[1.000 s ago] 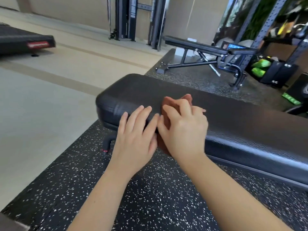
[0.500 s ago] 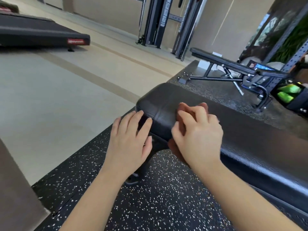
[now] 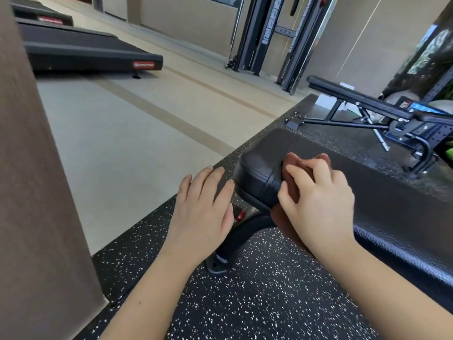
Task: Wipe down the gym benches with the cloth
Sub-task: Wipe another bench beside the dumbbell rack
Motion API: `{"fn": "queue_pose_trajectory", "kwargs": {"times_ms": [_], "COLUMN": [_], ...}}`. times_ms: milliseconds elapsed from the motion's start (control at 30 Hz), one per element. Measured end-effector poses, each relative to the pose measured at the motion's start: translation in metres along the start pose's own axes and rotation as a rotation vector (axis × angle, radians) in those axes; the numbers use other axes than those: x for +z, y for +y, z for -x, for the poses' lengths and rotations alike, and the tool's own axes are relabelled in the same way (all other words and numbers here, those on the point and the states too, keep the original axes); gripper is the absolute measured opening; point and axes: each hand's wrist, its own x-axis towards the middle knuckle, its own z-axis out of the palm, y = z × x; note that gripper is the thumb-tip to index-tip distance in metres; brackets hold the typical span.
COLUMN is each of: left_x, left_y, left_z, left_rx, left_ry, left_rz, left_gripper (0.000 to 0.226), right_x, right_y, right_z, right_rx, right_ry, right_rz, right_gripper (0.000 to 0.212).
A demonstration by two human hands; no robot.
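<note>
A black padded gym bench (image 3: pixel 382 192) runs from the centre to the right edge. Its rounded left end is at the middle of the view. My right hand (image 3: pixel 318 204) presses a reddish-brown cloth (image 3: pixel 291 190) against the bench's near corner, and most of the cloth is hidden under the hand. My left hand (image 3: pixel 203 212) hovers just left of the bench end, flat with fingers apart, holding nothing. A second black bench (image 3: pixel 355 99) stands behind, further right.
The bench's black leg (image 3: pixel 235 244) stands on speckled rubber flooring (image 3: pixel 257 303). A brown wall or pillar (image 3: pixel 31 192) fills the left edge. Treadmill decks (image 3: pixel 85 55) lie far left and a cable machine frame (image 3: pixel 264 35) stands at the back. Beige floor lies between.
My right hand and the cloth have slid left along the bench to its end. My left hand has come off the bench pad and now hangs beside it. The view has shifted left.
</note>
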Motion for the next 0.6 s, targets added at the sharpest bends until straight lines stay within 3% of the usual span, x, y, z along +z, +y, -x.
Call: {"fn": "queue_pose_trajectory", "kwargs": {"times_ms": [100,233,400,600], "left_x": [-0.004,-0.011,-0.018,-0.019], "left_y": [-0.008,-0.015,-0.015,0.013], "left_z": [0.002,0.000,-0.004,-0.015], "left_rx": [-0.003,-0.014,-0.044,0.017], "left_ry": [0.006,0.032,0.057,0.065], "left_rz": [-0.001,-0.004,-0.002,0.023], "left_gripper": [0.037,0.035,0.035,0.037], "right_x": [0.021,0.041,0.034,0.013], "right_y": [-0.047,-0.087,-0.062,-0.020], "right_z": [-0.037,-0.060,-0.038,-0.009], "right_rx": [0.007,-0.061,-0.152,-0.234], "right_ry": [-0.084,-0.351,-0.136,-0.062], "right_rz": [0.007,0.182,0.126,0.035], "right_gripper": [0.026,0.026,0.024,0.028]}}
